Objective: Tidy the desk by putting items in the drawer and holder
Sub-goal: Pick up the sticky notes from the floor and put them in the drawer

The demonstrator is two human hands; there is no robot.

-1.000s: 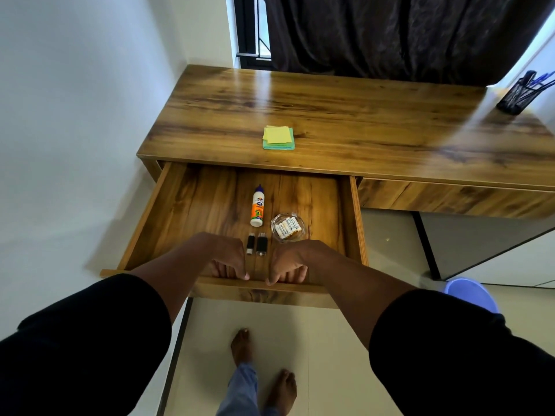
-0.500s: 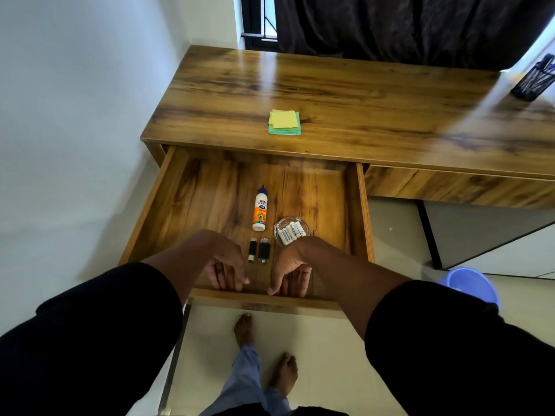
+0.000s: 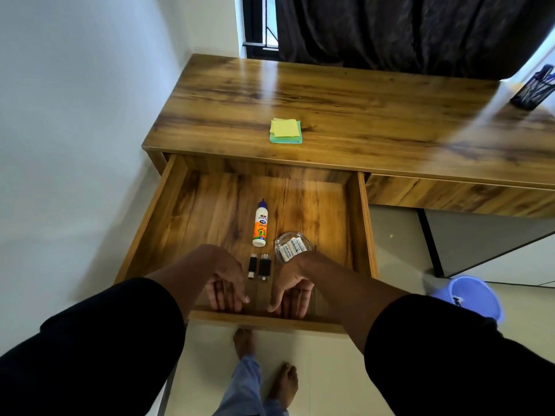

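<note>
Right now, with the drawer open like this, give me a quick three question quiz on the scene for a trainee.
1. True or false: the glue bottle lies inside the drawer.
2. What is left on the desk top near its front edge? A) sticky notes B) scissors C) a stapler
3. Fill in: the glass dish holds white ____.

Key: 1 true. 2 A, the sticky notes. 3 batteries.
</note>
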